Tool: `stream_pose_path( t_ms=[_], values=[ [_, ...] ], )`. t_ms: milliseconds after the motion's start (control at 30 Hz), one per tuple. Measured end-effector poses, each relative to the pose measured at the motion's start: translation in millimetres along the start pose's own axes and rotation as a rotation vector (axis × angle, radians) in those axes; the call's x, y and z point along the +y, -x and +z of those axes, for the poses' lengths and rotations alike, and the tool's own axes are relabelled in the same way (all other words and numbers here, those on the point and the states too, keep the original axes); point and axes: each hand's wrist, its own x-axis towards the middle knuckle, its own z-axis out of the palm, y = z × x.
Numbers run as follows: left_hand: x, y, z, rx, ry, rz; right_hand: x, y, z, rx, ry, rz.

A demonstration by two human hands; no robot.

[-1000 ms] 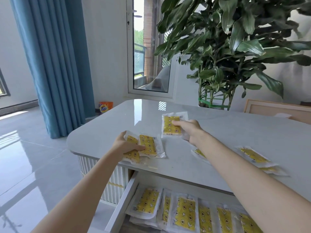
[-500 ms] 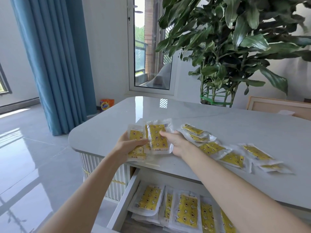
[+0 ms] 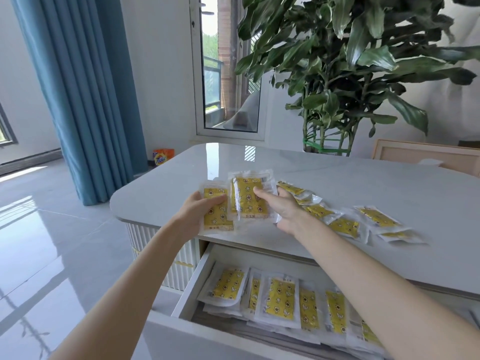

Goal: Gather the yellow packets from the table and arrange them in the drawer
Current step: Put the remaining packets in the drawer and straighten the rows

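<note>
Above the near edge of the table [image 3: 350,178], both hands hold yellow packets up facing the camera. The left hand [image 3: 200,211] grips one packet [image 3: 217,216] by its left side, thumb across the front. The right hand [image 3: 280,209] pinches a second packet [image 3: 250,201] from the right, thumb on its face, and this packet overlaps the right edge of the first. To the right, more loose packets [image 3: 345,226] lie in a ragged row on the table, some overlapping, stretching away towards the far right. Below the table's near edge the drawer [image 3: 193,287] stands pulled open, and a row of packets [image 3: 280,298] lies inside it, side by side and partly overlapped, on top of further ones beneath. The right forearm crosses over the drawer's right part.
</note>
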Motion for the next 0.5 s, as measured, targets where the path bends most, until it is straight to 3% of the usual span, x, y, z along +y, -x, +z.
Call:
stream_pose_path(
  t_ms=[167,333,433,500],
  values=[
    [1,26,2,-0.026,-0.066,-0.100,-2,43,-23,-0.047,-0.014,0.005],
    [-17,53,-10,-0.214,-0.187,-0.215,10,76,-48,-0.185,0.075,0.179],
    [-33,63,-15,-0.357,-0.217,-0.318,20,100,-66,-0.365,0.152,0.306],
    [-44,66,-16,-0.375,-0.256,-0.379,27,110,-75,-0.396,0.206,0.381]
  ],
)
